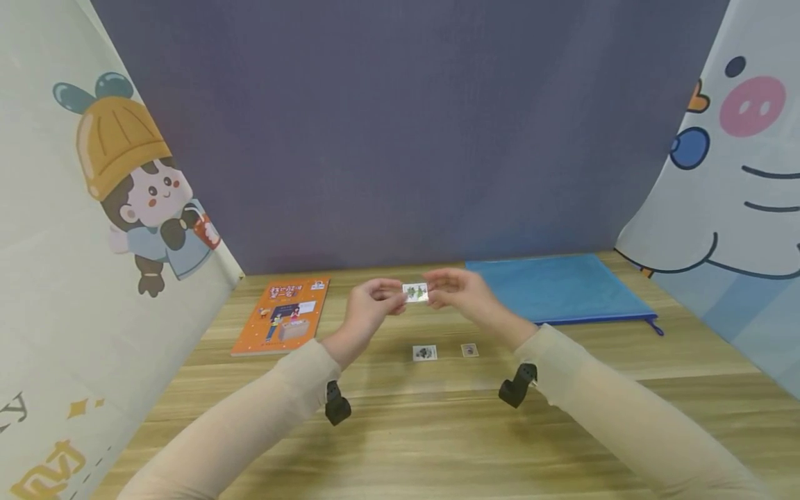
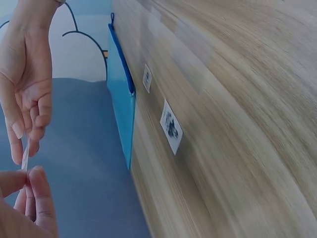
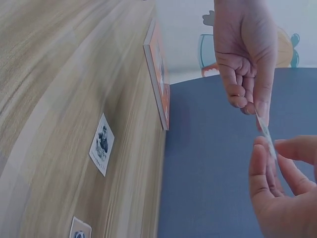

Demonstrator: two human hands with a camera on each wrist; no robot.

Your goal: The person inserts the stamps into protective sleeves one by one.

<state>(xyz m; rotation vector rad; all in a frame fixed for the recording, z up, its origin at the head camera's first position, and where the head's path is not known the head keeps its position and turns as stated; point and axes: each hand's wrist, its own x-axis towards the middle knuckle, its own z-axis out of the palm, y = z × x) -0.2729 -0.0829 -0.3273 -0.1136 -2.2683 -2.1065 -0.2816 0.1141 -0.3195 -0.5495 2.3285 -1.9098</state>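
Above the desk (image 1: 437,417), at 12 o'clock from two stamps (image 1: 425,353) lying flat, left hand (image 1: 369,305) & right hand (image 1: 462,295) each pinch one end of a small stamp (image 1: 415,292). Risk: thin paper, edge-only grip w/ fingers (image 3: 260,106), so a pull apart could tear or drop it.

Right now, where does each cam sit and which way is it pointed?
Head: worn on the head, looks forward and down at the table; shows both sleeves, left hand and right hand holding a small card between them.
Left wrist: under the left wrist, looks rightward along the table toward the blue folder; shows both hands' fingers on the card.
Right wrist: under the right wrist, looks leftward toward the orange book; shows both hands.
Shared: all three show the card in the grip and two cards lying on the table.
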